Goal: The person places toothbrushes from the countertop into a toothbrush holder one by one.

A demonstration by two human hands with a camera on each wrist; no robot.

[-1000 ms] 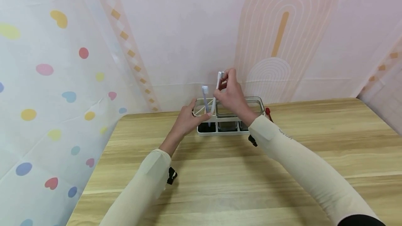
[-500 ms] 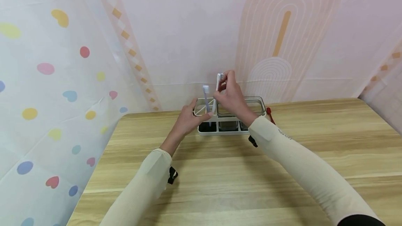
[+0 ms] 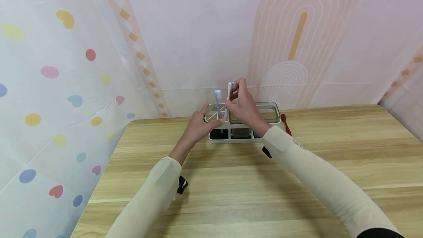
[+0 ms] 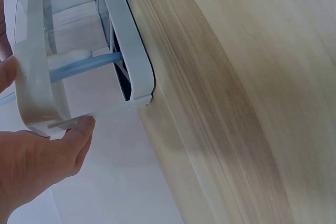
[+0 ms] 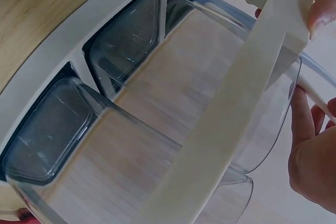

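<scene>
On the pale wooden surface, the left hand curls its grip around the left end of a white plastic rack with clear compartments. A blue toothbrush stands inside. The right hand pinches a white toothbrush near its head, lowered upright into the rack; it looks light, stiff and slick, best held at the neck.

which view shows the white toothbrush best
The head view: the white toothbrush stands upright in the holder, pinched near its top by the right hand. The right wrist view shows only part of its handle; the left wrist view, none clearly.

Cream sleeves — black wrist clips, perhaps straps — bare hands.
</scene>
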